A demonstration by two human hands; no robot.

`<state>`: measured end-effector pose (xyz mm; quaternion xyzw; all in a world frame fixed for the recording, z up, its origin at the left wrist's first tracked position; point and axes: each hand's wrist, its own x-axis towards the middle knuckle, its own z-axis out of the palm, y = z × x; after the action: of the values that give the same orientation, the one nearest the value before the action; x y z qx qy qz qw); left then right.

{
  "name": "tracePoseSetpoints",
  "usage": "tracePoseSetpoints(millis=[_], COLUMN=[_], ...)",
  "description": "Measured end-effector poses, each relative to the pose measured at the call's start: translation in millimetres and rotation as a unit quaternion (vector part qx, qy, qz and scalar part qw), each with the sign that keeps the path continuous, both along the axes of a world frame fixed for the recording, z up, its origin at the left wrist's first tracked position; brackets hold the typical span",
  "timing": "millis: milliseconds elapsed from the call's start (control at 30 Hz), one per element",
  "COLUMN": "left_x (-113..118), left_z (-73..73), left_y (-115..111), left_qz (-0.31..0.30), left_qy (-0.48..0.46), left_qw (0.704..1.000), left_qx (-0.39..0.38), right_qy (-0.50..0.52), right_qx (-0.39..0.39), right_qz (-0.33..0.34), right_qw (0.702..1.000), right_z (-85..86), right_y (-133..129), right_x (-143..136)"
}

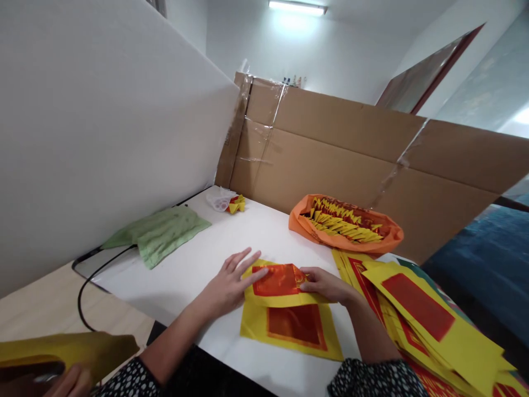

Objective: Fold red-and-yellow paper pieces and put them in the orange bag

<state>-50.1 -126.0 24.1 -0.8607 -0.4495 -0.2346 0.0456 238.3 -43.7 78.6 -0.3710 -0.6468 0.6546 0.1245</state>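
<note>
A yellow paper sheet with a shiny red printed panel (275, 281) is in front of me, its top part raised and bent over. My left hand (231, 284) lies at the sheet's left side with its fingers spread, the tips touching the paper. At the right side, my right hand (326, 284) pinches the sheet between thumb and fingers. Under it, nearer to me, lies yellow paper with a darker red rectangle (295, 325). Whether that is a second sheet or part of the same one, I cannot tell.
An orange bag (300, 223) full of folded yellow-red pieces stands against a cardboard wall (330, 143). Yellow sheets (438, 331) are piled at right. A green cloth (173, 231) and a white plastic bag (220, 199) lie left. Another person's hand (72, 381) holds yellow material at lower left.
</note>
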Motion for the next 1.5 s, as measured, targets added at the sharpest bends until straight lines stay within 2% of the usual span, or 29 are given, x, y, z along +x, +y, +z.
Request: tracePoseSetpoints(millis=[67,133,267,333,400,500,600,700,767,833,967,1200,1500], left_x=[2.1,5.9,8.8,8.6,9.0,11.6,13.7,12.3,10.2,8.9,10.9,20.1,24.0], left_z=[-5.4,-13.0,-23.0,-21.4,-16.7,-9.7,-8.2,-11.6,-14.9,-18.2,-22.9,-22.8,-30.9], left_y=[1.2,1.9,1.7,1.4,1.8,5.0,10.8,16.8,19.7,21.6,23.9,28.6,30.1], left_qz=[-0.065,-0.106,-0.095,-0.090,-0.088,-0.066,-0.024,0.042,0.090,0.119,0.151,0.203,0.209], left_qy=[0.008,-0.011,-0.083,-0.110,-0.134,-0.165,-0.199,-0.231,-0.240,-0.247,-0.223,-0.160,-0.118], left_qw=[0.997,0.990,0.979,0.973,0.966,0.954,0.945,0.941,0.936,0.933,0.940,0.938,0.949], left_qx=[-0.046,-0.095,-0.163,-0.182,-0.202,-0.243,-0.258,-0.245,-0.240,-0.235,-0.210,-0.232,-0.203], right_qy=[-0.065,-0.113,-0.162,-0.160,-0.137,-0.099,-0.084,-0.078,-0.063,-0.056,-0.096,-0.152,-0.165], right_qx=[0.067,0.145,0.258,0.342,0.407,0.392,0.376,0.356,0.333,0.324,0.361,0.411,0.438], right_qz=[0.023,0.016,-0.069,-0.120,-0.120,-0.075,-0.138,-0.219,-0.248,-0.261,-0.263,-0.232,-0.201], right_qw=[0.995,0.983,0.950,0.918,0.895,0.911,0.912,0.905,0.907,0.907,0.890,0.868,0.861], right_z=[-11.4,-22.7,-37.4,-42.0,-47.2,-59.9,-77.1,-91.7,-96.7,-98.0,-96.2,-97.3,-97.3], right_y=[12.0,19.8,16.7,2.5,-18.6,-49.7,-64.3,-63.1,-59.6,-57.2,-54.7,-50.9,-50.4], right_x=[0.1,0.8,-0.9,-10.1,-26.1,-54.3,-72.7,-77.3,-76.6,-75.8,-75.6,-75.8,-75.7])
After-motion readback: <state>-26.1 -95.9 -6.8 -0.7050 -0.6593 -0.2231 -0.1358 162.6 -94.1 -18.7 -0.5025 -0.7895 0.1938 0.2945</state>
